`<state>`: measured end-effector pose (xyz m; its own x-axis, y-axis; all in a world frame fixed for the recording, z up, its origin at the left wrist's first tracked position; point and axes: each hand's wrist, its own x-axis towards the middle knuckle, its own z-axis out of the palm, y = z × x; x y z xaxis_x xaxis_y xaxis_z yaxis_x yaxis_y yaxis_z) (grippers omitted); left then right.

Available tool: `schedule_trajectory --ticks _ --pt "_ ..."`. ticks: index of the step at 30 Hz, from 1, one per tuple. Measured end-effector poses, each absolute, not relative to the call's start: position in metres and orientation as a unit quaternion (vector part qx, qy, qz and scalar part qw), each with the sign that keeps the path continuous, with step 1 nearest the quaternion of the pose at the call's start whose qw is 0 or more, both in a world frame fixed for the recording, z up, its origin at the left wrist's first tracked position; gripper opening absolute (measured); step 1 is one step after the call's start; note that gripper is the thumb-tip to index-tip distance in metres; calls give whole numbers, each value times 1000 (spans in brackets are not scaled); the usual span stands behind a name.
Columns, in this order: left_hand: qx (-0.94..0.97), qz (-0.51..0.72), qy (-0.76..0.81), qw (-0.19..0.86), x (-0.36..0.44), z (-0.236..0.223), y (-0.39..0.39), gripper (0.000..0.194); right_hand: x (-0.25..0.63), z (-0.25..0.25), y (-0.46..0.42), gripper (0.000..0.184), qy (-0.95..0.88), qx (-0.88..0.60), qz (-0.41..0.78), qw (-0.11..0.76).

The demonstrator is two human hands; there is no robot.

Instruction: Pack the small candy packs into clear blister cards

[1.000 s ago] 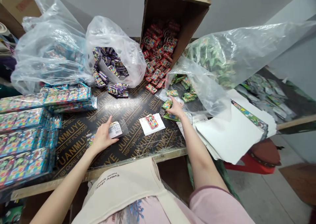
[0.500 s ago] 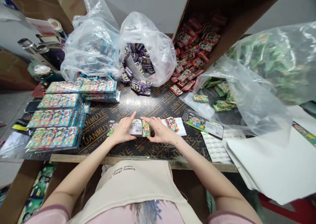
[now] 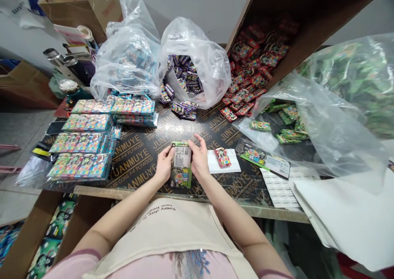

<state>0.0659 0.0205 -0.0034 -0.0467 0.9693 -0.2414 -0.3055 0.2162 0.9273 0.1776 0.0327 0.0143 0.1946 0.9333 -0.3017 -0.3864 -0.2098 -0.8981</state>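
Pouch [image 3: 182, 164], pinched between left hand [image 3: 163, 164] and right hand [image 3: 199, 156], seems mid-filling, the next push calling for steady edges

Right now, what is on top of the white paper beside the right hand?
A red packet lies on the white paper. The patch beneath it, and anything under the paper, is hidden.

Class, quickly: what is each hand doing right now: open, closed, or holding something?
Left hand: holding the packet at its left edge.
Right hand: holding the same packet at its right edge.
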Motion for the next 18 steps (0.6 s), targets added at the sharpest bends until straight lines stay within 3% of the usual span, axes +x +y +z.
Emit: schedule_trajectory --ticks 7,12,16,18 --pt "174 510 504 676 66 3 25 27 192 13 24 39 -215 -494 623 566" --pt "251 475 511 671 56 15 34 25 205 10 23 34 -231 -477 667 524" --pt "377 478 503 613 50 23 37 16 210 8 22 11 -305 -494 602 548" --pt "417 459 500 605 45 24 40 19 214 8 20 8 -349 -503 566 552"
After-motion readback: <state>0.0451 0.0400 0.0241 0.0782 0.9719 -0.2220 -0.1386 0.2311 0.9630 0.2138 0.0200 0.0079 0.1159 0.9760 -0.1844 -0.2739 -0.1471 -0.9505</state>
